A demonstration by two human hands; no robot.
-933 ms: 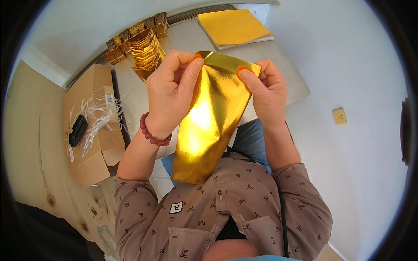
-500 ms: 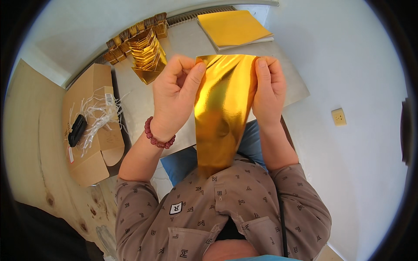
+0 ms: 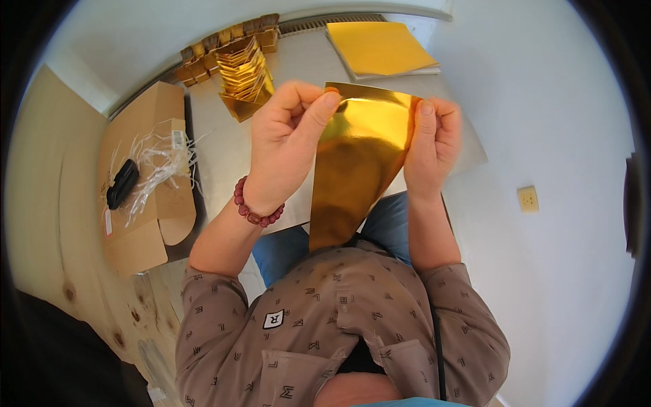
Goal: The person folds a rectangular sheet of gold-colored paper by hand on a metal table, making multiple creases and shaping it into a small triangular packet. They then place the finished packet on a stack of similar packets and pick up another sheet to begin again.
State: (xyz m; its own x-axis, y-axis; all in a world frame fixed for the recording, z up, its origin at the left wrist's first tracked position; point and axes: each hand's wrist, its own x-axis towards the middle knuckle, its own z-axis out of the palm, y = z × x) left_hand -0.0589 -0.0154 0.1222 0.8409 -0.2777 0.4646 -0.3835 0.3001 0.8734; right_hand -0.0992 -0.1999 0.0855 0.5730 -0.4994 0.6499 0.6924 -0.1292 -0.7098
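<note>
Two hands, one gold foil sheet (image 3: 359, 163), one cardboard box (image 3: 146, 203), one yellow paper stack (image 3: 380, 47)

Left hand (image 3: 288, 146), right hand (image 3: 432, 146) raised, pinching

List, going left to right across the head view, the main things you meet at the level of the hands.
Cardboard box → left hand → gold foil sheet → right hand → wall socket.

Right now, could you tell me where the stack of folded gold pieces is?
In the head view, the folded gold stack stands at the far left of the table, just beyond the left hand, with the cardboard box to its left.
</note>
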